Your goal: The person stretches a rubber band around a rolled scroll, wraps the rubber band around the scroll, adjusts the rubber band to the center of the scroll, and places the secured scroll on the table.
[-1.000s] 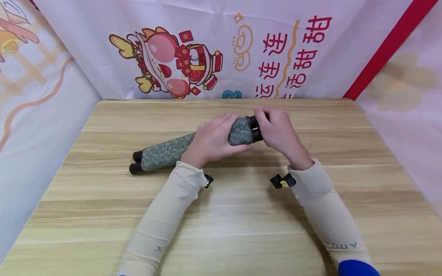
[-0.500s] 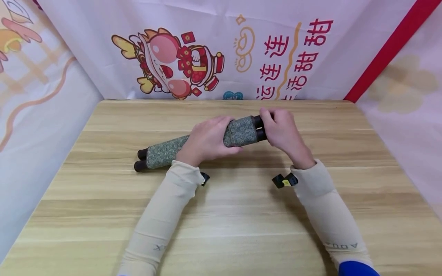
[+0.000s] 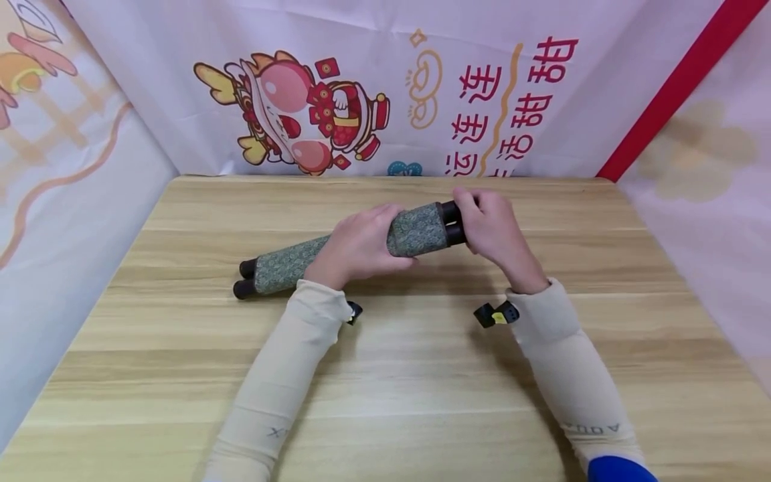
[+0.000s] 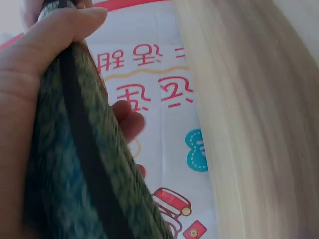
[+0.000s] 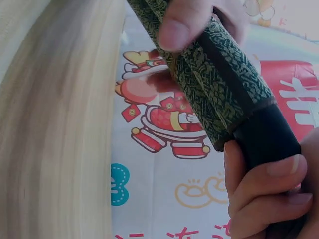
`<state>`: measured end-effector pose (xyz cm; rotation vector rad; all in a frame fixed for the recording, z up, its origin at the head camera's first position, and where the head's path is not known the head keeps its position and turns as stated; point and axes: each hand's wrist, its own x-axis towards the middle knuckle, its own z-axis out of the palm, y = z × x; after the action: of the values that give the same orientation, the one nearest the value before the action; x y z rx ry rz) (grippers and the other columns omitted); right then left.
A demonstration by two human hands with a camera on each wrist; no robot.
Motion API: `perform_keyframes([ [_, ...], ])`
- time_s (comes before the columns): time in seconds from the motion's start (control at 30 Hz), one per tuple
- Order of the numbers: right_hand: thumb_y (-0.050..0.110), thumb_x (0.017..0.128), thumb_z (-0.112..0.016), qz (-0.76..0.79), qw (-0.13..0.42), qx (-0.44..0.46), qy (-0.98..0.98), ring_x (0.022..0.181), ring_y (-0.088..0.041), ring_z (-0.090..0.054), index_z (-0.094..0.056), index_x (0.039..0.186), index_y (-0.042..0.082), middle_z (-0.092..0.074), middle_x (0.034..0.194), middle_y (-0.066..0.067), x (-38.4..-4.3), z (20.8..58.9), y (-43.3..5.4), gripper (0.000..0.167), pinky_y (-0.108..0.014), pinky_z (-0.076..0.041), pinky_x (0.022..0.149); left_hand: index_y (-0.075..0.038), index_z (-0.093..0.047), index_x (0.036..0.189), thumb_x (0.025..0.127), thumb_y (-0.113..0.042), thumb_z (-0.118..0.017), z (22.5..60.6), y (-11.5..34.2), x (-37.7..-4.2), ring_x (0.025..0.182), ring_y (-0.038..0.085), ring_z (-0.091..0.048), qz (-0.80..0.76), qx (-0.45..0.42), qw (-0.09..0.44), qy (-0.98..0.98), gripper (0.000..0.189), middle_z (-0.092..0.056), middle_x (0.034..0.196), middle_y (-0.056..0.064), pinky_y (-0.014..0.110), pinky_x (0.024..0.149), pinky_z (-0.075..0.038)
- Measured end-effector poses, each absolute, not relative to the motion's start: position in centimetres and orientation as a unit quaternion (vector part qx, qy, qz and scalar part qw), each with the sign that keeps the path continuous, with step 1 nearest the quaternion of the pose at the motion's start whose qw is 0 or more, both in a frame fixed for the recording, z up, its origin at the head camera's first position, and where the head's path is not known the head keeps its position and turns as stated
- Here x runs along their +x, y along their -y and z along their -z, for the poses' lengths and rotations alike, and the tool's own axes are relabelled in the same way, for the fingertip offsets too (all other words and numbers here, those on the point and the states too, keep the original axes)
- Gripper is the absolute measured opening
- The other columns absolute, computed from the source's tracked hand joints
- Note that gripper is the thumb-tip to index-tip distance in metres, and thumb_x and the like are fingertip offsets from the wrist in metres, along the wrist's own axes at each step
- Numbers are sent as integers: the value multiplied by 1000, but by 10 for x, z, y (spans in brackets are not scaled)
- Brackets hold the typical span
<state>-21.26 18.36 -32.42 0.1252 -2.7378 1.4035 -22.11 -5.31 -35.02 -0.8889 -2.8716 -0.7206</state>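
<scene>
A rolled scroll (image 3: 419, 231) in green patterned brocade, with dark round rod ends (image 3: 244, 289), slants upward to the right in the head view. My left hand (image 3: 357, 245) grips it around the middle, thumb along the near side. At the right end my right hand (image 3: 490, 224) has its fingers curled round the dark rod ends. A black strip runs along the brocade (image 4: 114, 129) in the left wrist view. The right wrist view shows the brocade edge, a dark rod (image 5: 264, 134) coming out of it, and the right fingers (image 5: 271, 196) wrapped on that rod.
A wood-grain table (image 3: 415, 375) lies below the hands. A white cloth (image 3: 421, 80) with a cartoon dragon and red characters hangs behind it, and more cloth stands at both sides. Black wrist cameras (image 3: 496, 314) sit at the sleeve cuffs.
Over the past second the scroll and right hand have shifted slightly to the right, while the left hand has slid a little to the left along it. In the last half second almost nothing has moved.
</scene>
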Motion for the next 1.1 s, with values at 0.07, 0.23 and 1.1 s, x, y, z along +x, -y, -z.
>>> perform_keyframes([
  [0.07, 47, 110, -39, -456, 36, 35, 889, 45, -22, -54, -69, 95, 6, -58, 68, -12, -212, 323, -185, 53, -33, -48, 41, -13, -57, 142, 78, -51, -87, 349, 53, -221, 110, 22, -67, 218, -283, 24, 934, 80, -70, 129, 4, 45, 97, -57],
  [0.23, 43, 110, -39, -462, 44, 31, 885, 49, -23, -55, -66, 88, 5, -59, 75, -15, -210, 323, -180, 52, -34, -50, 42, -11, -58, 139, 79, -56, -84, 349, 45, -216, 105, 23, -69, 199, -287, 66, 935, 79, -70, 126, 6, 46, 91, -59],
  [1.1, 45, 108, -39, -444, 88, 26, 891, 57, -25, -55, -62, 79, 6, -58, 73, -12, -207, 317, -184, 54, -37, -50, 47, -18, -55, 146, 78, -66, -83, 356, 50, -221, 118, 22, -67, 214, -295, 101, 926, 88, -66, 140, 3, 49, 93, -59],
])
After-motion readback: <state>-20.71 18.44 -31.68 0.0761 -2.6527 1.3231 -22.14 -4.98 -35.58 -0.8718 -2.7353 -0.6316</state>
